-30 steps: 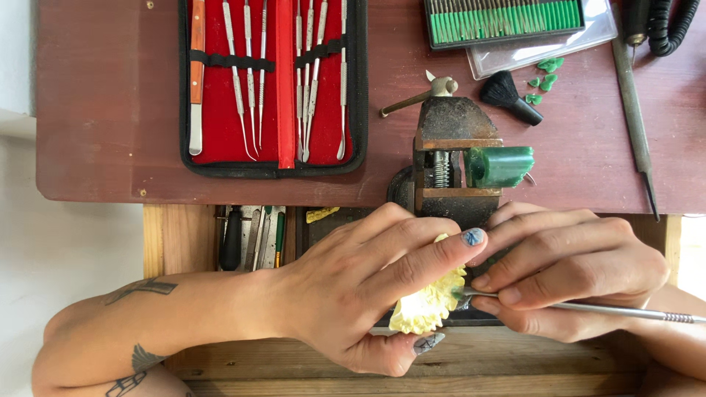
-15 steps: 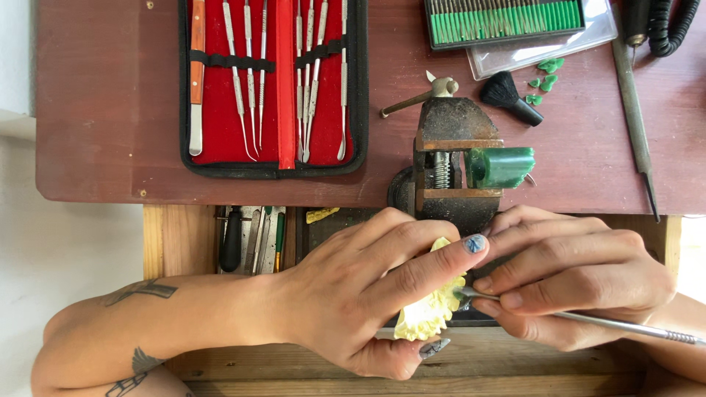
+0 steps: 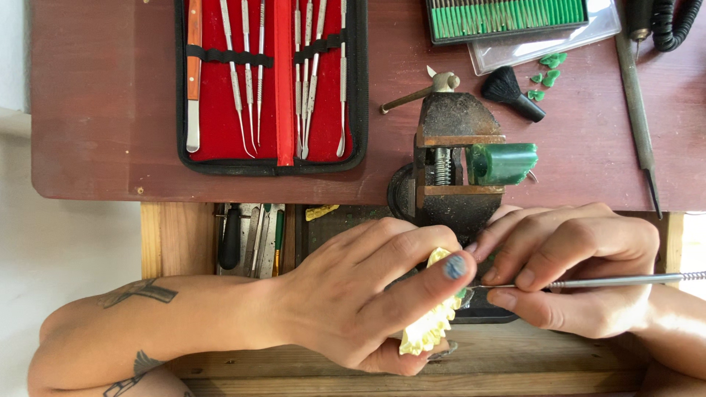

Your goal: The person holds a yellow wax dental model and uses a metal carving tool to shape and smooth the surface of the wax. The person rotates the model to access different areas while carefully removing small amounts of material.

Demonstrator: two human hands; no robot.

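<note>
My left hand (image 3: 368, 294) grips a pale yellow carved piece (image 3: 426, 323) with scalloped edges, thumb pressed over its top. My right hand (image 3: 573, 265) pinches a thin metal carving tool (image 3: 625, 280) like a pen, its tip hidden at the yellow piece beside my left thumb. Both hands work just below a small rusty bench vise (image 3: 448, 162) clamped at the edge of the dark red table (image 3: 110, 110). A green wax block (image 3: 504, 163) sticks out of the vise's right side.
An open red-lined case (image 3: 283, 81) of metal carving tools lies at the back. A tray of green burs (image 3: 507, 16), a small black brush (image 3: 512, 93), green wax chips (image 3: 546, 70) and a long file (image 3: 636, 110) sit at the right. An open drawer (image 3: 254, 235) holds more tools.
Both hands stay on the yellow piece; the tool's handle has tilted up slightly from pointing lower right to nearly level.
</note>
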